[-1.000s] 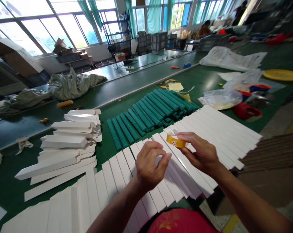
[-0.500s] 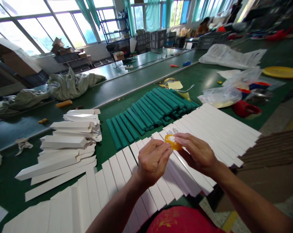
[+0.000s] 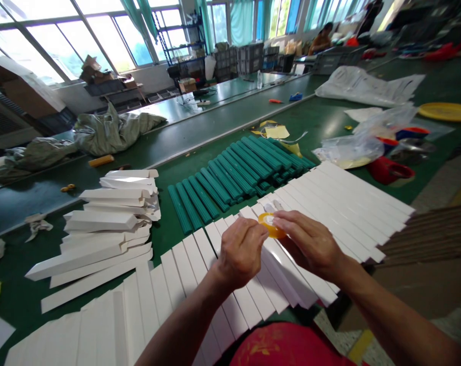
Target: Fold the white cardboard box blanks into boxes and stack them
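A small yellow-orange tape roll point(image 3: 275, 233) with a whitish middle is held up between my two hands, over a row of long white boxes point(image 3: 200, 259). My right hand point(image 3: 312, 243) grips its right side, fingers over the top. The fingers of my left hand point(image 3: 240, 254) are closed in a pinch at the roll's left edge; the strip of tape itself is too fine to make out. Just behind the hands lie several green ribbed sticks point(image 3: 230, 175) in a long row.
Several opened white cartons point(image 3: 101, 222) are piled at the left. Clear plastic bags point(image 3: 348, 147) and a red cup-like thing point(image 3: 389, 170) lie at the right. A white sack point(image 3: 368, 86) and a yellow disc point(image 3: 448, 112) are farther back. Another person point(image 3: 321, 39) sits far off.
My left hand has turned slightly, and its fingers are more tightly curled at the roll's edge. The right hand keeps its grip on the roll. The view has shifted a little.
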`<state>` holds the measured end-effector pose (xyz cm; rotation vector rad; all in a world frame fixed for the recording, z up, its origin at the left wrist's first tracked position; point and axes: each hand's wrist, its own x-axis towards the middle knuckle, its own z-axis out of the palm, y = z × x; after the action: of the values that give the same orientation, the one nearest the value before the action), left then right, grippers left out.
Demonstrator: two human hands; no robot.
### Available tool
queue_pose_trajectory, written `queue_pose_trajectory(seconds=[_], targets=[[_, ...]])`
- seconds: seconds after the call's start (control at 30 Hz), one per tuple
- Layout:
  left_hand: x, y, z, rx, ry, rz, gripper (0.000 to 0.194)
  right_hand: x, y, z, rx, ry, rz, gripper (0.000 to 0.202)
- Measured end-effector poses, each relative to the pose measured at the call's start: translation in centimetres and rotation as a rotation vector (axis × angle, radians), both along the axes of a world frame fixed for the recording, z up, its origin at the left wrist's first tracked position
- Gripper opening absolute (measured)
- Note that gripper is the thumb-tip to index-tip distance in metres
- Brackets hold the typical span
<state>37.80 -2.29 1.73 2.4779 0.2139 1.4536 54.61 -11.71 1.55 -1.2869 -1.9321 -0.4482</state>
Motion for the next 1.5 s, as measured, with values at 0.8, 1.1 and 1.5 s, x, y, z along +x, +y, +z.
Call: queue_pose_trajectory(seconds=[0.8,1.1,1.5], targets=[[-0.3,0.2,-0.3,-0.201,-0.114,-0.055,0.020,0.8,0.6,1.2,-0.090,0.037,0.023,0.026],[-0.3,0.4,-0.4,-0.218,-0.092,-0.074,0.010,0.7,0.3,0.8,-0.097,0.057,0.065,0.026],[0.1,0.4,-0.6,-0.151,0.001,-0.103,0.010,0.0,0.5,1.0,-0.109,0.071,0.081,0.026]])
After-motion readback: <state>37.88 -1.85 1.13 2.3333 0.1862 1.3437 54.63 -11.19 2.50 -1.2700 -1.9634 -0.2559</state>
